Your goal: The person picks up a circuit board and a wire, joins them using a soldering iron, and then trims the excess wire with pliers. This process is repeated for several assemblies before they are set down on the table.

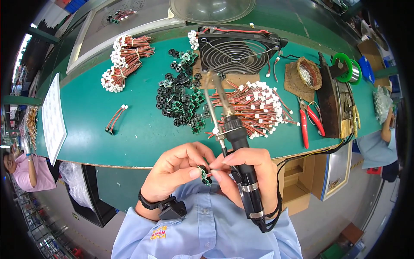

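Note:
In front of my chest, my left hand pinches a small green circuit board with a black part on it. My right hand is wrapped round a black soldering iron, which has a thin metal feed tube clamped alongside. The iron points away from me over the bench, its tip in front of the fan. Right thumb and forefinger meet close to the board, where a short bit of red wire shows. My fingers partly hide the board.
Beyond my hands lie a heap of black-and-green boards and a pile of red-black wires with white connectors. A fan stands behind. Red-handled pliers, a tip-cleaning pot and a solder spool are right; bundled wires are left.

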Motion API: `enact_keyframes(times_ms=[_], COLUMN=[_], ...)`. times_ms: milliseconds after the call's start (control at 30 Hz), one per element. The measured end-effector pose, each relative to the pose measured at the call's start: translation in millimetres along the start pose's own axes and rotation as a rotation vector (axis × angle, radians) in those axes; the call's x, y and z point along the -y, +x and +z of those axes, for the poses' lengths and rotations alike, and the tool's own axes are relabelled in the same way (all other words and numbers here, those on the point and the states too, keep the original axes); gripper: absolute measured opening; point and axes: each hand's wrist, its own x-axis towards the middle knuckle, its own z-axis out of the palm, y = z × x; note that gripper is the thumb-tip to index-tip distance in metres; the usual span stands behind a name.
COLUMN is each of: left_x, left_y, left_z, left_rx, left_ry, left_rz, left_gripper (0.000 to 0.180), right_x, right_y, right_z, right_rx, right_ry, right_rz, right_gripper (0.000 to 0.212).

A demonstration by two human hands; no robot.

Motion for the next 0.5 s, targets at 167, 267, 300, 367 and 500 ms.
enact_keyframes(times_ms=[167, 267, 300, 367, 500], left_x=[-1, 2, 3, 1, 0], left_y=[3, 3, 3, 5, 10], left_z=[5, -6, -8, -4, -6], left_rx=[-0.058, -0.047, -0.036, -0.105, -0.255], left_ry=[0.028, 0.018, 0.013, 0.016, 0.027], left_rz=[-0.013, 0.003, 0.007, 0.036, 0.113], left_gripper=[0.015, 0.011, 0.009, 0.010, 0.011], right_x=[-12, -14, -15, -17, -13], right_y=[1, -3, -5, -12, -27], right_z=[2, -2, -5, -15, -23], right_rx=[-0.128, -0.100, -0.089, -0.152, -0.217], right_ry=[-0.201, -0.301, -0.303, -0.358, -0.273], right_rz=[-0.159, -0.094, -0.100, -0.191, -0.235], right_gripper=[0.038, 0.035, 0.035, 0.036, 0.044])
